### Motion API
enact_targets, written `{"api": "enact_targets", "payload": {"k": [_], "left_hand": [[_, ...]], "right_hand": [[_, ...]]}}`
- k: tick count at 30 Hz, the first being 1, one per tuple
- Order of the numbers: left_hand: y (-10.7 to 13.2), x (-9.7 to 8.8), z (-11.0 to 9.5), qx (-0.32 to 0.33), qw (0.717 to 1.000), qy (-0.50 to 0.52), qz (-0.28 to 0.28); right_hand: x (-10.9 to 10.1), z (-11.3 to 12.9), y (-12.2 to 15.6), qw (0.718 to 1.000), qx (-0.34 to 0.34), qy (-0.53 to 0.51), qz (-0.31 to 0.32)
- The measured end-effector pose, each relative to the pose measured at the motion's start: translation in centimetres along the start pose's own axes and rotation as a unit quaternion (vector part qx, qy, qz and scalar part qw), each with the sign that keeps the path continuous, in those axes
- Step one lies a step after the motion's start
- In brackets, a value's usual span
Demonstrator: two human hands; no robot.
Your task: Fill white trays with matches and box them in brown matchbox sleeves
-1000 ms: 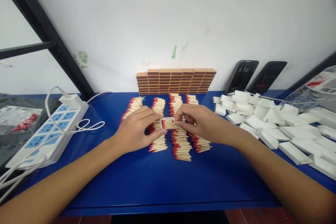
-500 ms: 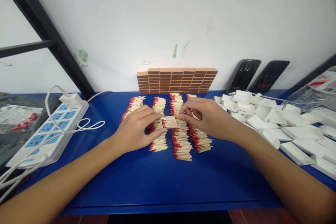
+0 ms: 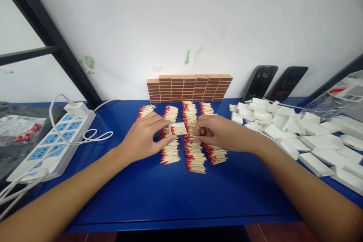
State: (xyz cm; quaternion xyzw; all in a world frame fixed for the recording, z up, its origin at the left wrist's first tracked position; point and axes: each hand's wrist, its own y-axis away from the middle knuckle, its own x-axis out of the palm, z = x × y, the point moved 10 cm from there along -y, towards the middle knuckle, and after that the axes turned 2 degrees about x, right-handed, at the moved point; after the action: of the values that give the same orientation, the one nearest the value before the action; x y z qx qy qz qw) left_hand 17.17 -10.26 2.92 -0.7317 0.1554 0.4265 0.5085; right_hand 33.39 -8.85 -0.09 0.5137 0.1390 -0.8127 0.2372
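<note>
Between its thumb and fingers my left hand [image 3: 146, 134] grips a small white matchbox tray [image 3: 181, 125], tilted so that a few red-headed matches show inside. My right hand [image 3: 217, 130] is just to the right of the tray, thumb and fingertips pinched over a long row of matches [image 3: 196, 160]. What the pinch holds, if anything, is too small to make out. Another row of matches [image 3: 171, 153] lies below the tray. A third row [image 3: 217, 155] runs partly under my right hand, and further matches [image 3: 146, 109] show behind my left hand.
Stacked brown matchboxes [image 3: 188, 89] stand against the wall. Many white trays [image 3: 292, 128] are heaped on the right, below two black phones [image 3: 261, 82]. A white power strip [image 3: 56, 140] with looping cables lies left on the blue table [image 3: 181, 200].
My right hand has moved away from the tray, down onto the matches. The tray in my left hand has tilted and shows more of its inner wall.
</note>
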Motion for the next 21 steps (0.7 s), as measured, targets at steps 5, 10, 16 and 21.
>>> {"api": "enact_targets", "payload": {"k": [5, 10, 16, 21], "left_hand": [[0.1, 0.2, 0.0, 0.000, 1.000, -0.004, 0.004], [0.1, 0.2, 0.2, 0.000, 1.000, -0.005, 0.009], [0.1, 0.3, 0.3, 0.000, 1.000, -0.005, 0.008], [0.1, 0.3, 0.2, 0.000, 1.000, -0.007, 0.007]], "right_hand": [[-0.7, 0.3, 0.1, 0.999, -0.034, -0.014, -0.012], [-1.1, 0.4, 0.1, 0.999, -0.048, -0.016, -0.018], [-1.4, 0.5, 0.2, 0.998, -0.054, -0.024, -0.023], [-0.7, 0.9, 0.2, 0.998, -0.059, -0.037, 0.007]]}}
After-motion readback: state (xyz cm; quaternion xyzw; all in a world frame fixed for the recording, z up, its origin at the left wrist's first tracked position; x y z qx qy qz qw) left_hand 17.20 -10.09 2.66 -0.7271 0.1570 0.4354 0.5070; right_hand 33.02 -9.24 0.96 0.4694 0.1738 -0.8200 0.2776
